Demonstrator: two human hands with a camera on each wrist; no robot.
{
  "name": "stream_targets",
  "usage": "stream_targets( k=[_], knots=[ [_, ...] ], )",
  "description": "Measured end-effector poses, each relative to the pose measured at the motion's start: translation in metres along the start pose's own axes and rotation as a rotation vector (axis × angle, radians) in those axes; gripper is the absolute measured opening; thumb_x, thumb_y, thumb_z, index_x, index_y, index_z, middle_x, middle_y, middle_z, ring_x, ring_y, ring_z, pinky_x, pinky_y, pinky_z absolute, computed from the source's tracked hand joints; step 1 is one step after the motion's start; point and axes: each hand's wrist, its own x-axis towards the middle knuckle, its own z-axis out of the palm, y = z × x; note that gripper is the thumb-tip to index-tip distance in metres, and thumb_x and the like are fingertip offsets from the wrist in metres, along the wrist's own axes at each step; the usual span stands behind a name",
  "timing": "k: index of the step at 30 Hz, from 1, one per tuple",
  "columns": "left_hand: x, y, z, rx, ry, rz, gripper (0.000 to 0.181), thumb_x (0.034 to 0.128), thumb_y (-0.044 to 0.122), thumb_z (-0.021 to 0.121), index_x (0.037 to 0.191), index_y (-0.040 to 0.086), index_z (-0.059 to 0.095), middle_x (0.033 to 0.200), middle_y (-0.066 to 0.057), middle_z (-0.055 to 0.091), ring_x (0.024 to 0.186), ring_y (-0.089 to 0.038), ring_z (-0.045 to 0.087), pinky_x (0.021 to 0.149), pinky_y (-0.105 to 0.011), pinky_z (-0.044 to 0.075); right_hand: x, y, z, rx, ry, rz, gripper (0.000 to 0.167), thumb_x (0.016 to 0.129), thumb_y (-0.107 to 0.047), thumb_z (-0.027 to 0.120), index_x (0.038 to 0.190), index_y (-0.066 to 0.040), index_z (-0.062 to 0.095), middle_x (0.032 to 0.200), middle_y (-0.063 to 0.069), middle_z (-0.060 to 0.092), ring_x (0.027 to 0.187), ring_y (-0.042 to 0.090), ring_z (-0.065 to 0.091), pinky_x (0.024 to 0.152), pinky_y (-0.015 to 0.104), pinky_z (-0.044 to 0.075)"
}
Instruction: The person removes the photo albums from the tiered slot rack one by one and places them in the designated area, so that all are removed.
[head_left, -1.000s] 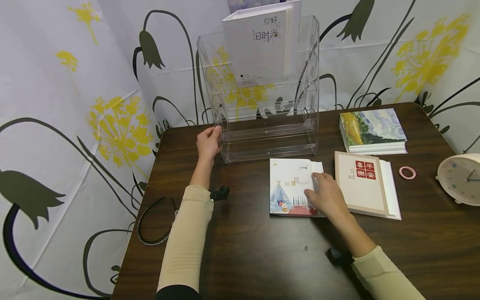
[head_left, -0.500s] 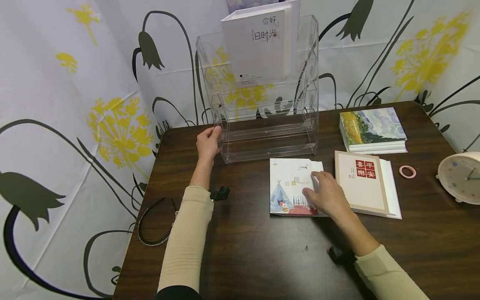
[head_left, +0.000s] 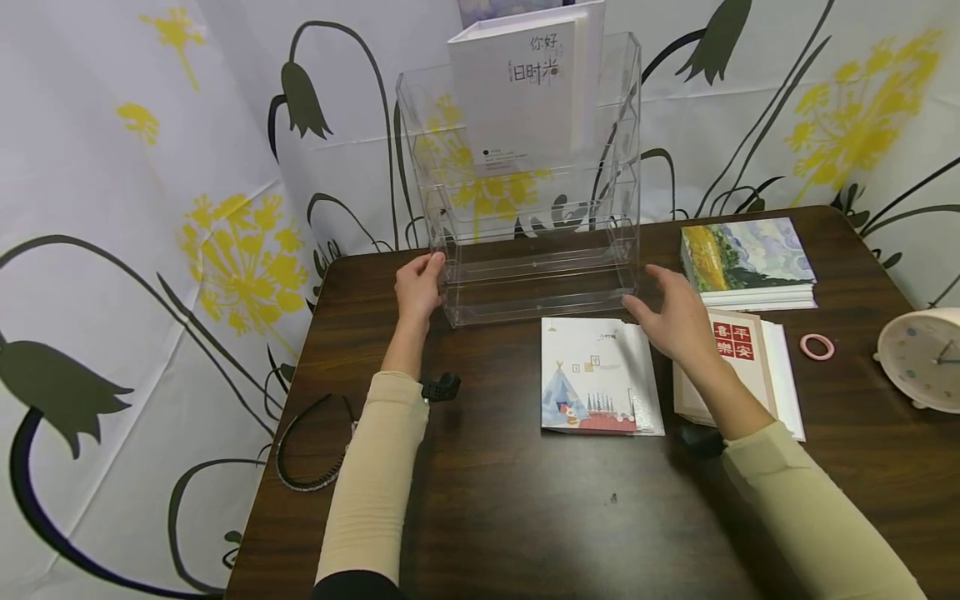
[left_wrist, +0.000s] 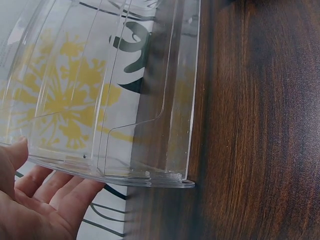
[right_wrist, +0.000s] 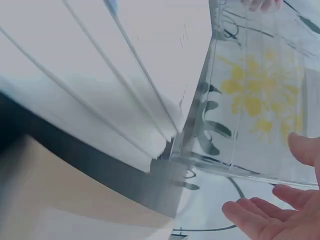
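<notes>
A clear acrylic tiered rack (head_left: 525,317) stands on the table and bears a white book (head_left: 517,108) with dark characters in its upper part. My left hand (head_left: 418,287) holds the rack's left side, thumb toward the front and fingers along the outside in the left wrist view. By the rack's right side, my right hand (head_left: 671,317) is spread, thumb apart from the fingers, with nothing in its grasp. In front of the rack lies a small stack of white books (head_left: 592,375) with a blue tent on the cover. A beige-covered book stack (head_left: 757,375) lies partly hidden under my right forearm.
Behind the beige books sits a book stack (head_left: 750,258) with a painted landscape cover. A pink ring (head_left: 817,347) and a round clock (head_left: 922,358) are at the right. A dark looped band (head_left: 311,483) lies at the left. Patterned cloth hangs behind the table.
My right hand has left the tent-cover books and moved up and right to the rack's right side. The tent-cover books stay on the table. My left hand keeps its place.
</notes>
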Motion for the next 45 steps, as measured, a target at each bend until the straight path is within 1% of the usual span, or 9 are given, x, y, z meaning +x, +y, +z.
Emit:
stream_targets(
  k=[3, 7, 12, 15, 19, 27, 32, 39, 45],
  knots=[
    [0.000, 0.000, 0.000, 0.008, 0.000, 0.000, 0.042, 0.0978, 0.041, 0.059, 0.125, 0.010, 0.066, 0.117, -0.007, 0.062, 0.103, -0.019, 0.055, 0.080, -0.041, 0.057, 0.017, 0.002, -0.002, 0.021, 0.004, 0.013, 0.063, 0.098, -0.028, 0.062, 0.145, 0.007, 0.038, 0.137, 0.031, 0.046, 0.123, 0.046, 0.046, 0.098, 0.060, 0.039],
    [-0.001, 0.000, 0.000, 0.006, -0.007, 0.004, 0.042, 0.0984, 0.039, 0.059, 0.127, 0.009, 0.065, 0.119, -0.009, 0.062, 0.103, -0.019, 0.054, 0.081, -0.043, 0.057, 0.036, 0.004, -0.002, 0.053, -0.022, 0.044, 0.067, 0.100, -0.035, 0.056, 0.148, 0.006, 0.033, 0.139, 0.031, 0.045, 0.125, 0.046, 0.046, 0.101, 0.060, 0.038],
    [-0.001, -0.001, 0.001, -0.007, -0.006, 0.011, 0.040, 0.0987, 0.037, 0.060, 0.125, 0.008, 0.066, 0.119, -0.012, 0.062, 0.106, -0.025, 0.056, 0.081, -0.045, 0.057, 0.060, 0.006, -0.001, 0.097, -0.079, 0.067, 0.070, 0.103, -0.043, 0.046, 0.152, 0.002, 0.026, 0.145, 0.030, 0.040, 0.129, 0.045, 0.043, 0.104, 0.060, 0.036],
    [0.000, -0.001, 0.001, -0.006, -0.006, 0.009, 0.041, 0.0984, 0.038, 0.060, 0.124, 0.008, 0.066, 0.120, -0.014, 0.062, 0.107, -0.026, 0.056, 0.081, -0.044, 0.057, 0.072, 0.008, 0.000, 0.109, -0.127, 0.100, 0.072, 0.103, -0.049, 0.040, 0.154, 0.000, 0.022, 0.149, 0.028, 0.037, 0.133, 0.044, 0.039, 0.107, 0.059, 0.033],
    [0.000, -0.002, 0.001, -0.009, -0.014, 0.015, 0.041, 0.0987, 0.038, 0.059, 0.124, 0.007, 0.066, 0.122, -0.017, 0.062, 0.107, -0.026, 0.056, 0.083, -0.048, 0.056, 0.084, 0.010, 0.001, 0.109, -0.174, 0.144, 0.075, 0.103, -0.053, 0.032, 0.154, 0.001, 0.020, 0.149, 0.028, 0.036, 0.135, 0.045, 0.035, 0.109, 0.059, 0.029],
    [0.000, -0.003, 0.001, -0.006, -0.013, 0.028, 0.041, 0.0984, 0.039, 0.060, 0.123, 0.006, 0.066, 0.119, -0.016, 0.062, 0.101, -0.021, 0.055, 0.083, -0.049, 0.056, 0.092, 0.014, 0.000, 0.129, -0.294, 0.169, 0.077, 0.103, -0.056, 0.028, 0.152, 0.003, 0.026, 0.150, 0.029, 0.034, 0.137, 0.047, 0.031, 0.110, 0.060, 0.026],
    [0.000, -0.003, 0.001, -0.006, -0.009, 0.030, 0.040, 0.0983, 0.038, 0.060, 0.122, 0.006, 0.066, 0.118, -0.014, 0.062, 0.099, -0.019, 0.054, 0.083, -0.049, 0.056, 0.095, 0.014, 0.000, 0.156, -0.354, 0.202, 0.079, 0.103, -0.057, 0.025, 0.152, 0.004, 0.025, 0.151, 0.030, 0.031, 0.139, 0.047, 0.027, 0.111, 0.060, 0.025],
    [0.001, -0.003, 0.000, -0.010, -0.005, 0.030, 0.039, 0.0987, 0.036, 0.060, 0.122, 0.005, 0.066, 0.121, -0.017, 0.062, 0.103, -0.022, 0.055, 0.085, -0.050, 0.055, 0.098, 0.007, -0.001, 0.185, -0.365, 0.224, 0.074, 0.105, -0.051, 0.028, 0.149, 0.008, 0.028, 0.149, 0.032, 0.033, 0.138, 0.047, 0.030, 0.111, 0.059, 0.027],
    [0.002, -0.001, -0.003, -0.044, -0.035, 0.007, 0.040, 0.0980, 0.036, 0.061, 0.125, 0.006, 0.065, 0.124, -0.016, 0.061, 0.112, -0.027, 0.057, 0.086, -0.048, 0.055, 0.101, 0.003, -0.002, 0.200, -0.366, 0.253, 0.069, 0.106, -0.045, 0.031, 0.148, 0.010, 0.030, 0.146, 0.033, 0.036, 0.136, 0.047, 0.033, 0.110, 0.058, 0.029]
  ],
)
